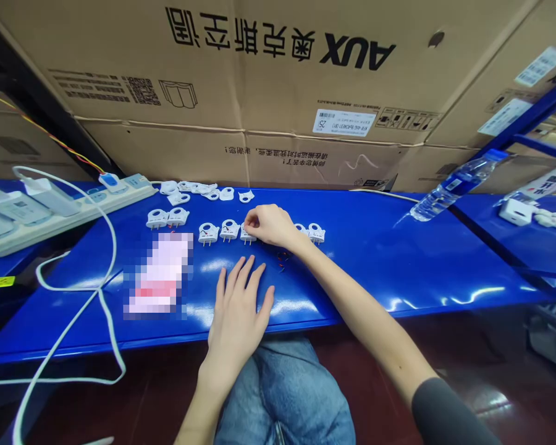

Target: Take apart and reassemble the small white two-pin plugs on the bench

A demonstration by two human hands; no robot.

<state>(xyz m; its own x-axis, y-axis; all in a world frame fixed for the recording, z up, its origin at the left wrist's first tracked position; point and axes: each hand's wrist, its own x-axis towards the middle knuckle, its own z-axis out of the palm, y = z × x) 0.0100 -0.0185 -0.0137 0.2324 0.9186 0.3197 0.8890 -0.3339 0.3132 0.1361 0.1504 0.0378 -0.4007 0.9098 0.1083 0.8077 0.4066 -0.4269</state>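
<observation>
My right hand reaches across to a small white two-pin plug casing with its fingertips pinched at it; the fingers partly cover the piece. My left hand lies palm down near the front edge of the blue table, fingers spread and holding nothing. Similar ring-topped casings stand in a row: one plug casing and another plug casing to the left, a further plug casing to the right. Small red and dark wires lie below my right wrist.
Behind the row are white ring-shaped parts and two more casings. A blurred-out pinkish item lies left. A power strip with chargers and a looping white cable fill the left side. A water bottle leans right; a large cardboard box stands behind.
</observation>
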